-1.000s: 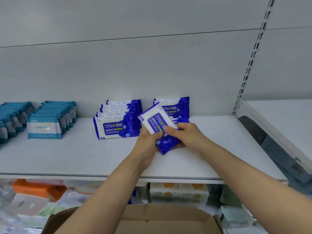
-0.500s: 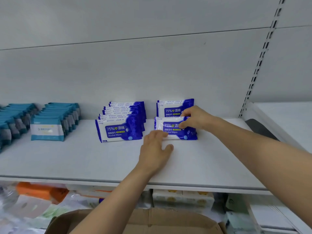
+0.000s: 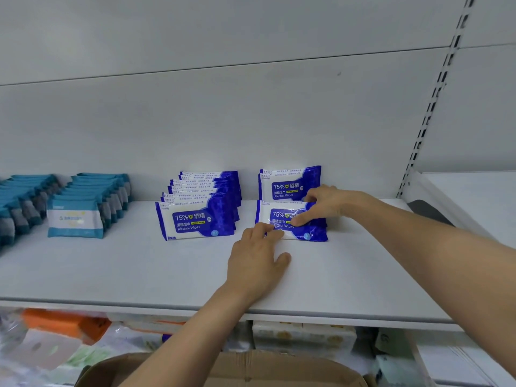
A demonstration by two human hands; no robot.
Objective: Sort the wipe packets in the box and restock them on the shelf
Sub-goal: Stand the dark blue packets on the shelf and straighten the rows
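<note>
Two hands are seen at work in the head view, the only view given. A blue-and-white alcohol wipe packet (image 3: 290,220) is being stood upright on the white shelf (image 3: 139,269), just in front of another packet of the same kind (image 3: 289,183) that leans near the back wall. The right hand (image 3: 325,203) is laid over the front packet's upper right part, with thumb and fingers curled round its top edge, so the packet is pinched and steadied there. The left hand (image 3: 258,255) is spread flat on the shelf with fingers straight; its fingertips are pressed against the packet's lower left edge, and nothing is gripped by it.

To the left, a full row of the same blue packets (image 3: 199,210) is standing, and farther left teal packets (image 3: 75,222) are ranked in rows. The cardboard box (image 3: 240,370) is glimpsed at the bottom edge, below the shelf; its contents are hidden.

The step in hand is judged to be squaring the new packet into a second blue row. It is best done if the base is held against sliding by the left fingertips while the top is tipped back by the right hand until it is leaned on the packet behind, label facing out. The front face should be lined up with the neighbouring row's front packet. The soft pack may be slumping slightly at its base, though the glare makes this hard to tell, so release should be gentle.
</note>
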